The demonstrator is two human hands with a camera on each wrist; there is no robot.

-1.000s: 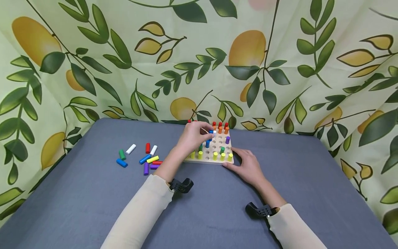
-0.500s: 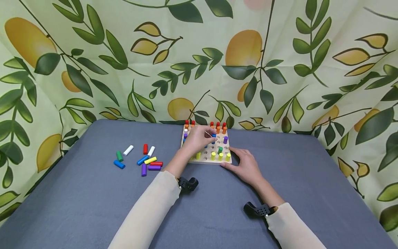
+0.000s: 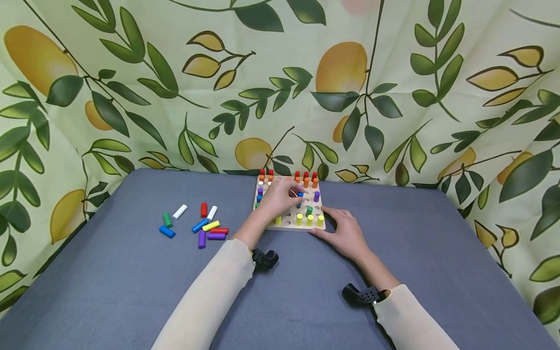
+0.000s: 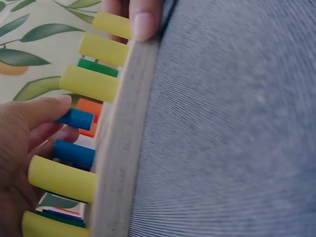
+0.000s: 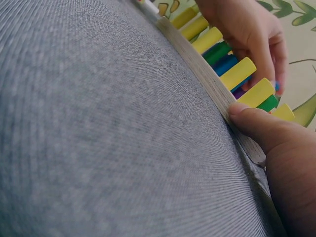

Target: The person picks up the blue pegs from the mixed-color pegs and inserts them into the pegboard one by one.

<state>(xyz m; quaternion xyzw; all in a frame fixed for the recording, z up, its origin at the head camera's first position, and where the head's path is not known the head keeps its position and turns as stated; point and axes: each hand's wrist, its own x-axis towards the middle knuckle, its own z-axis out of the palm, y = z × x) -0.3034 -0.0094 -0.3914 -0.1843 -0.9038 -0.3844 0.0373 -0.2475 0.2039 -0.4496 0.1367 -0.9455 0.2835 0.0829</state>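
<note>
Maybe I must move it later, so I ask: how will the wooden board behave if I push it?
The wooden board is probably stiff, as its edge looks thick and straight. It seems unlikely to tip, since it lies flat and wide. It may drag somewhat, because the cloth under it looks ribbed.

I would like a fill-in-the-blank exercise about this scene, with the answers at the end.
The left hand pinches a ____ peg.
The right hand rests its ____ on the near edge of the pegboard.
The visible front-row pegs are all ____.
The loose pegs lie on the pegboard's ____ side.

Missing words: blue; thumb; yellow; left.
</note>
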